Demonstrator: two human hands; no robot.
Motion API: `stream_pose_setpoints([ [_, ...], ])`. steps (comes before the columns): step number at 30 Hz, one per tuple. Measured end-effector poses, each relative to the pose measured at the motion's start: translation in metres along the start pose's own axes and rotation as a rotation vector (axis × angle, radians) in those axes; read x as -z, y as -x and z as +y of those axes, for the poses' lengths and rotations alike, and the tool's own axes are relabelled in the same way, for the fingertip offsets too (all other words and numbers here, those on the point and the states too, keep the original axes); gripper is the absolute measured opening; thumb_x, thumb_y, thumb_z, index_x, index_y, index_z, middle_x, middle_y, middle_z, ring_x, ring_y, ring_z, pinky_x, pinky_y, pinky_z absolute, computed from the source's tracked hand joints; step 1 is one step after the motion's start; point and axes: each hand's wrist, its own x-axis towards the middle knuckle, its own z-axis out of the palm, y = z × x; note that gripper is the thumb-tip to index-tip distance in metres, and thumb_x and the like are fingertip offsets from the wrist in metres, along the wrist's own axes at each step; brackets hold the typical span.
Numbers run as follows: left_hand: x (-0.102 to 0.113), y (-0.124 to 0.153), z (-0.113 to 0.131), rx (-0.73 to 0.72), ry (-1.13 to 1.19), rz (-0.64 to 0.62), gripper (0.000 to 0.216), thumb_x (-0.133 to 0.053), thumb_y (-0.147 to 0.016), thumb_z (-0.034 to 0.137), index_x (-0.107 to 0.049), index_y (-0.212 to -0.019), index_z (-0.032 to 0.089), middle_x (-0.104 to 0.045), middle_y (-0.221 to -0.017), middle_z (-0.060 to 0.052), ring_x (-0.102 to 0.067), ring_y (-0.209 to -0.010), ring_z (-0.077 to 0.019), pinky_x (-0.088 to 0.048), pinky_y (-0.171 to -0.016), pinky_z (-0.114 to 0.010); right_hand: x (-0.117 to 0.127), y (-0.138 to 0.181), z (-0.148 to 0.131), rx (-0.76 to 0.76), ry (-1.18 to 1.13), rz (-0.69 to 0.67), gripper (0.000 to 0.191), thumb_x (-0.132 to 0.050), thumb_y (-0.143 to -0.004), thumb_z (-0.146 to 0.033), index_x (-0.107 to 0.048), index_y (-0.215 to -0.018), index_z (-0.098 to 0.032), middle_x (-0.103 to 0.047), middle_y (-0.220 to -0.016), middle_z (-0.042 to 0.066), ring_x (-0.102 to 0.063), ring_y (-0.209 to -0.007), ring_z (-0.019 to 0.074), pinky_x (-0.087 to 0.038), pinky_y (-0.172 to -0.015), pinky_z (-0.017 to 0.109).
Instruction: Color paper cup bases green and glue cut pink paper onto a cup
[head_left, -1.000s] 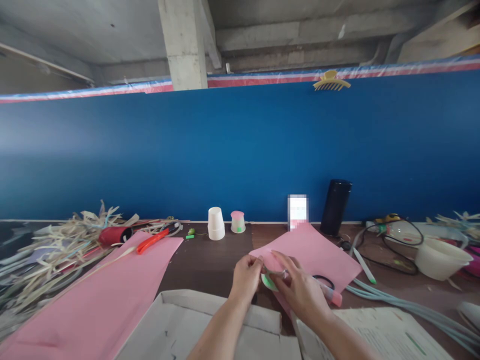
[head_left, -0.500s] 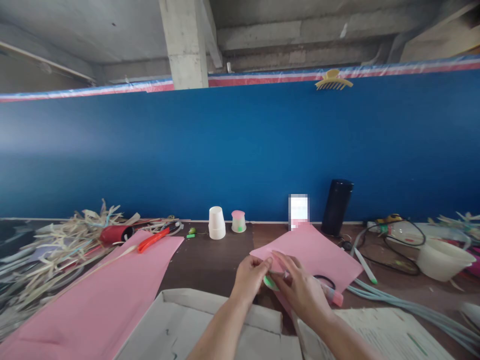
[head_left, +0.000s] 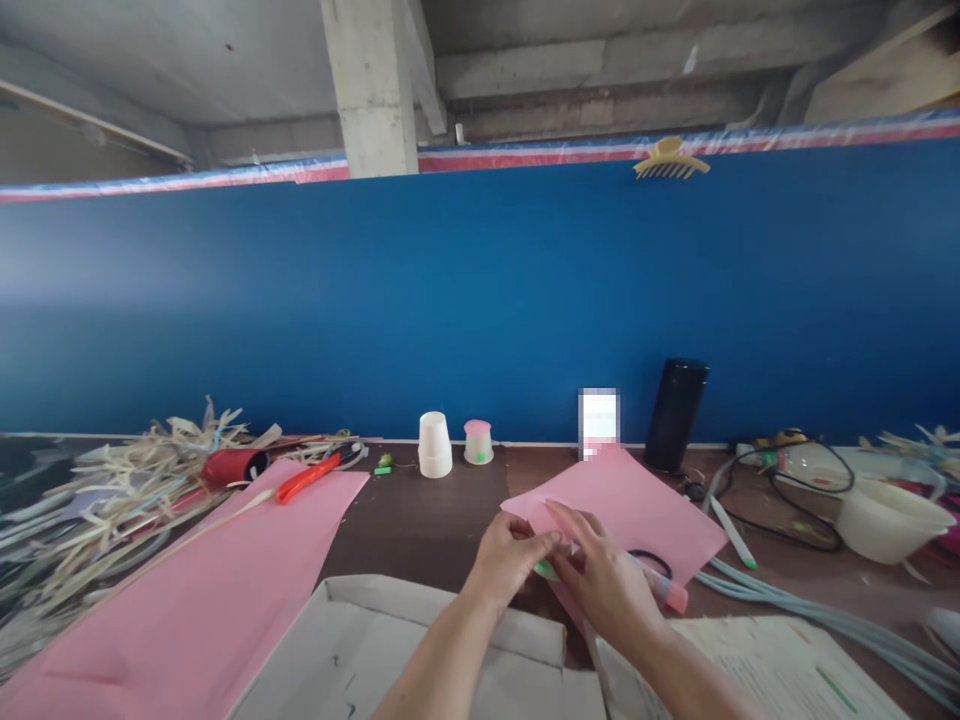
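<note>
My left hand is closed, its thumb and fingertips pinching a small pale thing with a green patch. It is mostly hidden by my fingers, so its kind is unclear. My right hand meets it from the other side, thumb and fingers closed on the same thing. Beneath and behind both hands spreads a pink paper sheet. Beside my right hand lies a tube with a pink cap, partly covered by that hand. A black loop shows just above it.
White paper cups stand upside down at the back, beside a pink-topped cup. Red-handled scissors rest on another pink sheet at left. A black flask, white bowl, cables and an open cardboard box surround the hands.
My left thumb has slid slightly right, toward my right fingertips, and covers more of the green patch. My right hand has barely moved.
</note>
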Motion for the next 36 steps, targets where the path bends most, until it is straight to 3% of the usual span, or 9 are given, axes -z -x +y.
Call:
stream_pose_setpoints([
  [11,-0.002,-0.007,-0.007,-0.069,0.056,0.082,0.037,-0.075,-0.056,0.042,-0.052,-0.07,0.018,-0.052,-0.058,0.002,-0.05,-0.056,-0.0131,-0.035,-0.049,-0.023,0.002,-0.001,-0.003,0.004,-0.037,0.009,0.043,-0.039,-0.087,-0.044,-0.045,-0.126,-0.027,-0.06,-0.116,0.01,-0.064,-0.064,0.0182,-0.043,-0.049,0.027],
  [20,-0.002,-0.014,-0.014,-0.091,0.04,0.097,0.052,-0.075,-0.057,0.045,-0.055,-0.093,0.013,-0.061,-0.084,-0.006,-0.058,-0.07,-0.0172,-0.04,-0.056,-0.024,-0.013,-0.002,0.011,-0.077,0.005,0.037,0.065,-0.042,-0.084,-0.052,-0.026,-0.139,-0.02,-0.058,-0.121,0.017,-0.067,-0.081,0.0285,-0.049,-0.061,0.036],
  [26,-0.001,-0.017,-0.019,-0.201,0.08,-0.002,0.052,-0.072,-0.062,0.045,-0.059,-0.1,0.013,-0.062,-0.074,-0.004,-0.059,-0.068,-0.0169,-0.042,-0.062,-0.025,-0.011,-0.004,0.009,-0.12,-0.018,0.015,0.068,-0.039,-0.085,-0.055,-0.022,-0.14,-0.02,-0.067,-0.102,0.014,-0.068,-0.068,0.0271,-0.049,-0.058,0.037],
  [36,-0.001,-0.012,-0.012,-0.213,0.1,0.07,0.047,-0.071,-0.064,0.037,-0.059,-0.104,0.015,-0.061,-0.073,-0.002,-0.057,-0.063,-0.0144,-0.042,-0.06,-0.024,-0.008,-0.006,0.005,-0.178,-0.054,-0.06,0.067,-0.041,-0.084,-0.054,-0.022,-0.139,-0.021,-0.069,-0.091,0.009,-0.067,-0.065,0.0248,-0.045,-0.057,0.032],
])
